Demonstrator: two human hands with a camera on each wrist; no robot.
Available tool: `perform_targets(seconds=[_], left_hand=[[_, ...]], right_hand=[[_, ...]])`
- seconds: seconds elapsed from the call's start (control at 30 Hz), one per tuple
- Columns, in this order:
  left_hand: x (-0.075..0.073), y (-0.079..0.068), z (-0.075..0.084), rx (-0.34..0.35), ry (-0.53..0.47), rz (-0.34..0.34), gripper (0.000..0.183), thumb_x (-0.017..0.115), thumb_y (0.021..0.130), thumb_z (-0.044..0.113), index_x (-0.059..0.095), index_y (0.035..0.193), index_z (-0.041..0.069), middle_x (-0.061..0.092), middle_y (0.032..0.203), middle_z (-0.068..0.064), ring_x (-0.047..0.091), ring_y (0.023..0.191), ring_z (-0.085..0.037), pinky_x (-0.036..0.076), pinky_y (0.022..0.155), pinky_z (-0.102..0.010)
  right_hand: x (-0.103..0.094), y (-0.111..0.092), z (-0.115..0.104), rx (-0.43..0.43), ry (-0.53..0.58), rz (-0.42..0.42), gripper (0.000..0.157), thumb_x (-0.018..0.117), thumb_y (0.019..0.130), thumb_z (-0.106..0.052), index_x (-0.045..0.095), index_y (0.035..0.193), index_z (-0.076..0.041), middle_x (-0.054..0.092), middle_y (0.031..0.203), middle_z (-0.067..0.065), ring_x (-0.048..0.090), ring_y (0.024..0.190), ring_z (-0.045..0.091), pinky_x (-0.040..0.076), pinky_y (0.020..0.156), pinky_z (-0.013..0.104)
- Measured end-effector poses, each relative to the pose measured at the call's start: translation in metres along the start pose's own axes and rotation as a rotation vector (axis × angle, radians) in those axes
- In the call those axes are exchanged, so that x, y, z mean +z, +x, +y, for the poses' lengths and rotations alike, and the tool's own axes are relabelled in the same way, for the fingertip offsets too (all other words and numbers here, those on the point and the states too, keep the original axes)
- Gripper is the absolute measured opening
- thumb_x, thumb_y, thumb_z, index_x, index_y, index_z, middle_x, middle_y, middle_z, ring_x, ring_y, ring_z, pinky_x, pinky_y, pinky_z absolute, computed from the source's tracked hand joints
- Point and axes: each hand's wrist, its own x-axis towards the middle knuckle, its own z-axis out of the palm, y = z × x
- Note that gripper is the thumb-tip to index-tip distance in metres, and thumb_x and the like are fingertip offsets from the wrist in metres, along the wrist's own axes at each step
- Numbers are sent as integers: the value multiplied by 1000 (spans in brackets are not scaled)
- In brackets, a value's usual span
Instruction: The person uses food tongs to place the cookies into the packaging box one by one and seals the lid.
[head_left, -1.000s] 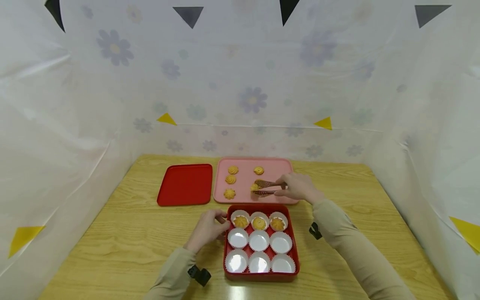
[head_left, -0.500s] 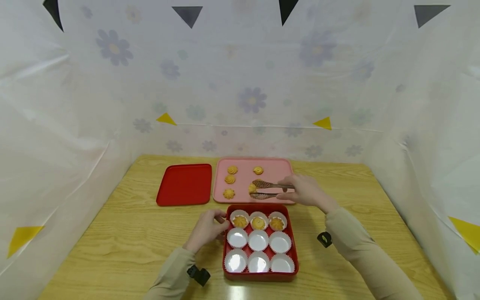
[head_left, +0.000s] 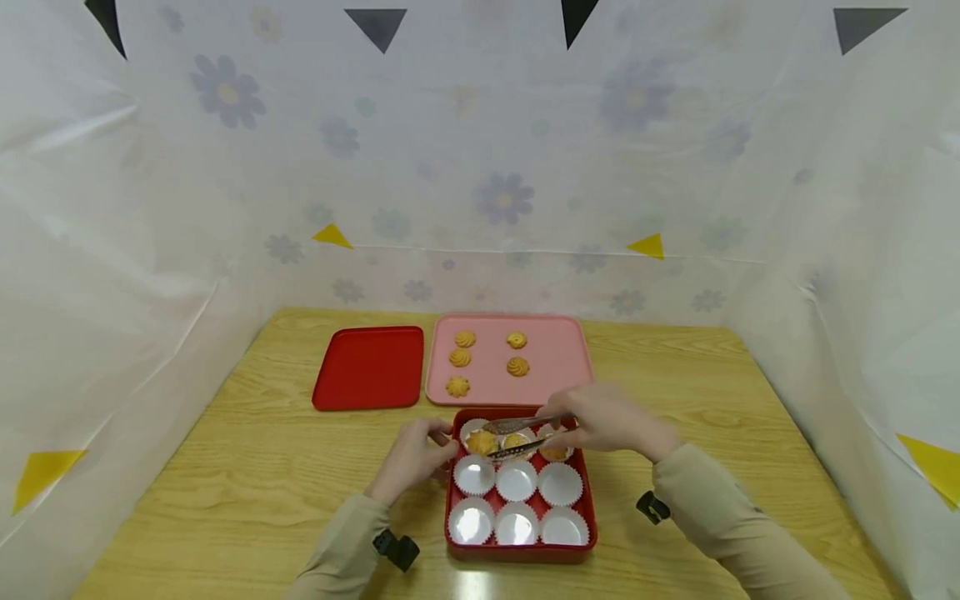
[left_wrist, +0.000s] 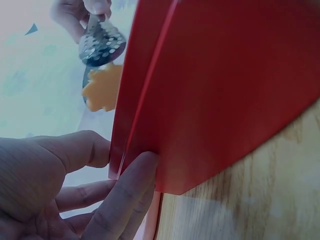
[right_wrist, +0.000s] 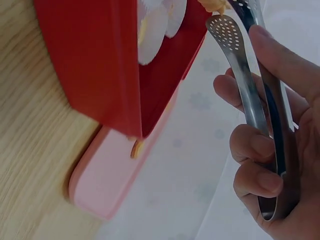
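Note:
My right hand grips metal tongs with perforated tips. A golden piped cookie is between the tips, above the rim of the red box in the left wrist view. From the head, the tongs lie across the box's far row, where cookies sit in white paper cups, partly hidden by the tongs and right hand. Plain white paper cups fill the middle and near rows. At the box's far left corner my left hand pinches the wall, thumb at the rim and a finger against the outer side.
Behind the box lies a pink tray bearing several cookies. To its left is a flat red tray or lid. White sheeting encloses the wooden table at the back and sides.
The right hand and tongs have come from the pink tray toward me, over the box's far row, carrying a cookie taken from that tray. The left hand keeps its place on the box.

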Motion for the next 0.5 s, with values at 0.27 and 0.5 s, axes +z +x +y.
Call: perform_targets(seconds=[0.27,0.5], left_hand=[[0,0,0,-5,-8,-7,33,67,90,7,65,119,-9,71,94,-18,71,60,-23,60,56,-36],[-1,-1,1,1,-15,-8,33,67,90,6,65,119,-10,70,93,-19,72,60,-25,60,54,-35]], right_hand=[[10,13,-12,-44,-51,-32,27,79,83,-38,77,105,-22,70,85,-9,59,75,7,41,63,22],[10,22,-23,-7,-80,-78,26,82,82,-35,77,102,-19,67,78,-10,50,68,3,37,57,21]])
